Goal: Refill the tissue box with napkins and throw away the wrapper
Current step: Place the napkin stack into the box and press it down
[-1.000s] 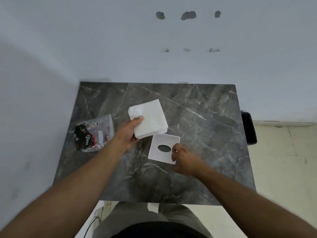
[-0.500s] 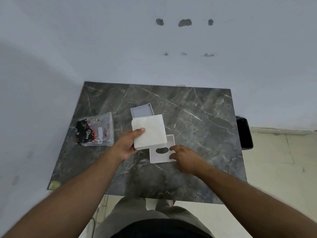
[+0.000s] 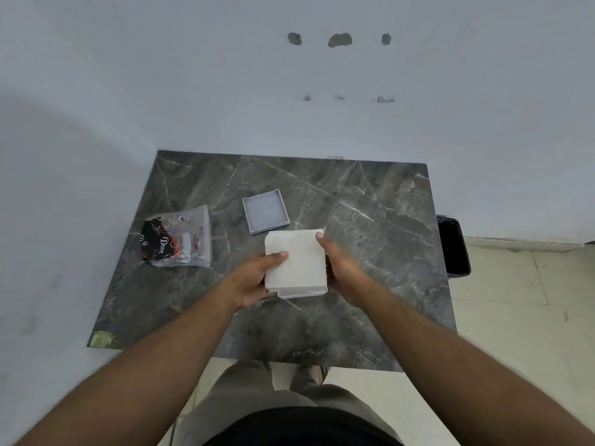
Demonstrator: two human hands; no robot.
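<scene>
A white stack of napkins point(image 3: 295, 258) sits over the white box part with the oval slot, of which only the near edge point(image 3: 302, 291) shows beneath it. My left hand point(image 3: 254, 278) grips the stack's left side, thumb on top. My right hand point(image 3: 341, 272) holds the right side, fingers at the far corner. The other box part, a shallow grey-white tray point(image 3: 265, 215), lies open just beyond the stack. The clear plastic wrapper point(image 3: 177, 238) with black and red print lies at the table's left.
The dark marble table point(image 3: 370, 220) stands against a white wall and a left wall. A black bin point(image 3: 454, 246) stands on the floor by the table's right edge. My legs and a foot show below the near edge.
My left hand brought the napkin stack toward me and over the slotted box part. My right hand left that part and took the stack's right side. The tray is now uncovered.
</scene>
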